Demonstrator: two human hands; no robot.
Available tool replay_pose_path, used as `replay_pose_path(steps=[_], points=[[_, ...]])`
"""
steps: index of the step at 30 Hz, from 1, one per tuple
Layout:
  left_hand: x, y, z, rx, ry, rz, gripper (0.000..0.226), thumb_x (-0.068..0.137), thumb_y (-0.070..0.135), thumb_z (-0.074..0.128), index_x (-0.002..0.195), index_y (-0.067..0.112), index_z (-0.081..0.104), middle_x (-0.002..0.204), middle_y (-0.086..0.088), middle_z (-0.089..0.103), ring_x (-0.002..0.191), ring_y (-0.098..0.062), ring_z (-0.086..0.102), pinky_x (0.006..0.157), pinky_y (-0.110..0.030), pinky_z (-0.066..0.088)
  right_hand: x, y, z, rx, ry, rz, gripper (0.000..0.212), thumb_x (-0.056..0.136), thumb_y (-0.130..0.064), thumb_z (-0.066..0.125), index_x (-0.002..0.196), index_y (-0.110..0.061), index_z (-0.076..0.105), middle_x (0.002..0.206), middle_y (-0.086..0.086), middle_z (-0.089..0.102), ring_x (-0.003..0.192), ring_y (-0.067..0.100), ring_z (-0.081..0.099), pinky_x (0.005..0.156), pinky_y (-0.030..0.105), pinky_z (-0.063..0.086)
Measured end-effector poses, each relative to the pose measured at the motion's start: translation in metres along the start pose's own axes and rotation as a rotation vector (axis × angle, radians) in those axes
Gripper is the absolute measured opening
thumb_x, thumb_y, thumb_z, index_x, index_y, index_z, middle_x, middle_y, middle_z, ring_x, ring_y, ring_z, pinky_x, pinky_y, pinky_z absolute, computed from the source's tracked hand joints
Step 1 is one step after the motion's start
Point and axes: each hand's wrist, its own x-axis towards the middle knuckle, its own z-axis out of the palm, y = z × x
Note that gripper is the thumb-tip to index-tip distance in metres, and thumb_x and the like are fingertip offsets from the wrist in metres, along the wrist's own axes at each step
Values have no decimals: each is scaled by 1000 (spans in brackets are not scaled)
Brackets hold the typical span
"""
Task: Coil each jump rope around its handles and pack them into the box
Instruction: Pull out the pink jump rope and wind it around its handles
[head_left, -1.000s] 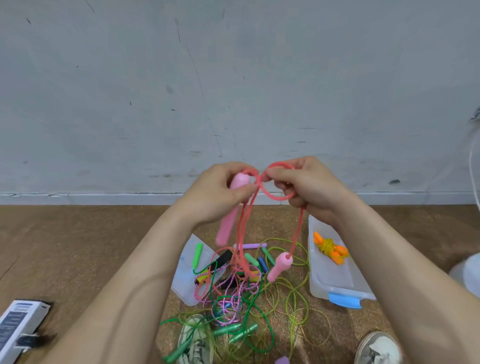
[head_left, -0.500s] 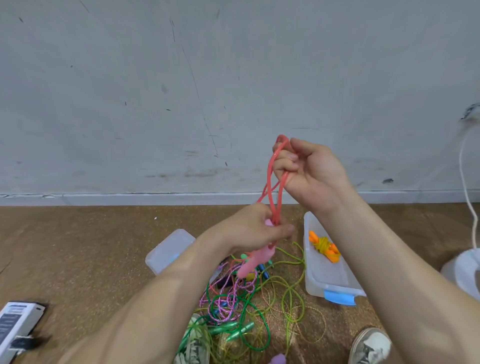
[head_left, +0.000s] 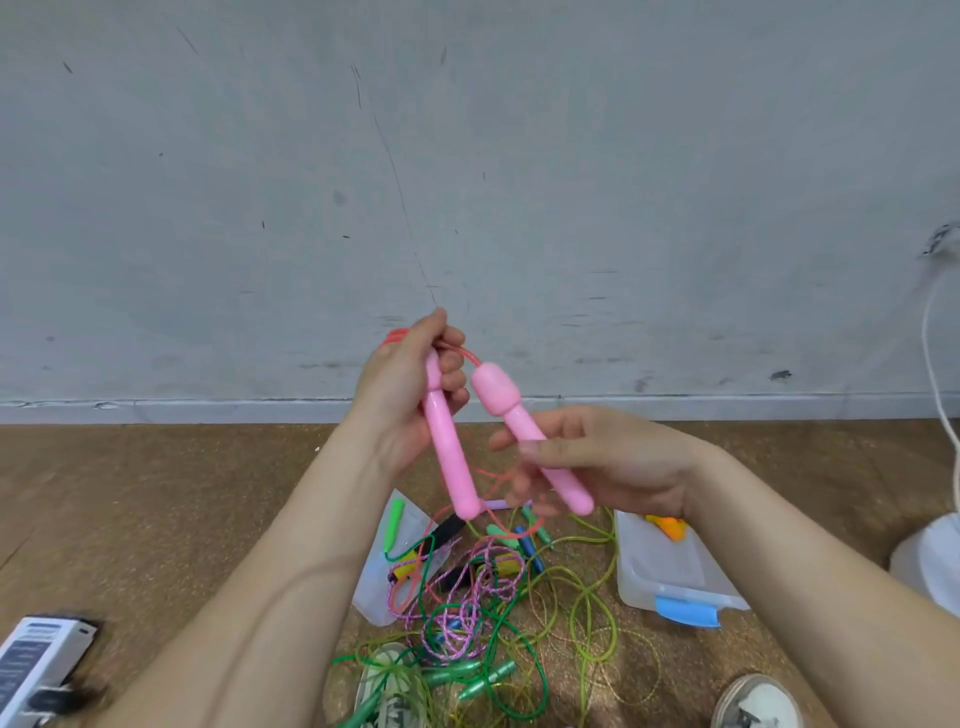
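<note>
I see my left hand (head_left: 410, 395) gripping one pink plastic jump-rope handle (head_left: 448, 452) by its top, and my right hand (head_left: 597, 457) with fingers closed on the second pink handle (head_left: 524, 436). Their red cord (head_left: 470, 358) loops between them. Beyond, on the floor, a tangle of coloured ropes (head_left: 467, 603) lies beside the clear plastic box (head_left: 670, 577).

handles (head_left: 450, 447) pink | cord (head_left: 470, 358) coral | box latch (head_left: 687, 611) blue

Brown floor (head_left: 156, 509) under tangled jump ropes (head_left: 483, 597), clear box (head_left: 670, 577), lid (head_left: 379, 582).
</note>
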Motion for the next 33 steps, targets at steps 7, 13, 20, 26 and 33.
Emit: replay_pose_path(steps=[7, 13, 20, 26, 33], points=[[5, -16, 5, -63, -64, -163, 34, 100, 33, 41, 102, 6, 60, 61, -1, 48, 45, -9, 43, 47, -20, 43, 3, -4, 10, 248, 220, -153, 17, 96, -21, 52, 90, -7, 58, 82, 11, 60, 90, 29, 68, 81, 50, 57], [4, -26, 19, -44, 29, -121, 35, 101, 28, 39, 98, 2, 63, 73, -12, 61, 59, -18, 58, 61, -29, 51, 6, 3, 21, 140, 161, -103, 15, 100, -22, 47, 104, -11, 56, 103, 21, 62, 109, 59, 54, 93, 72, 40], [-7, -26, 26, -45, -38, -126, 22, 94, 21, 55, 103, 1, 56, 93, -19, 72, 81, -26, 71, 62, -36, 59, 1, 3, 26, 66, 100, -37, 25, 101, -26, 46, 120, -11, 53, 97, 23, 69, 90, 42, 67, 75, 52, 56], [-12, -25, 29, 0, -21, -23, 21, 91, 17, 59, 102, -1, 61, 82, -7, 72, 75, -18, 71, 67, -30, 58, 0, 8, 34, 291, -21, -29, 37, 89, -35, 58, 110, -6, 60, 88, 22, 68, 78, 36, 70, 66, 46, 59], [-17, -18, 28, 42, -77, 55, 16, 91, 18, 58, 101, 6, 59, 81, -4, 73, 74, -17, 71, 65, -26, 57, 8, 15, 45, 492, -172, -53, 19, 88, -24, 60, 94, -15, 45, 68, 4, 41, 45, 7, 38, 35, 14, 35]])
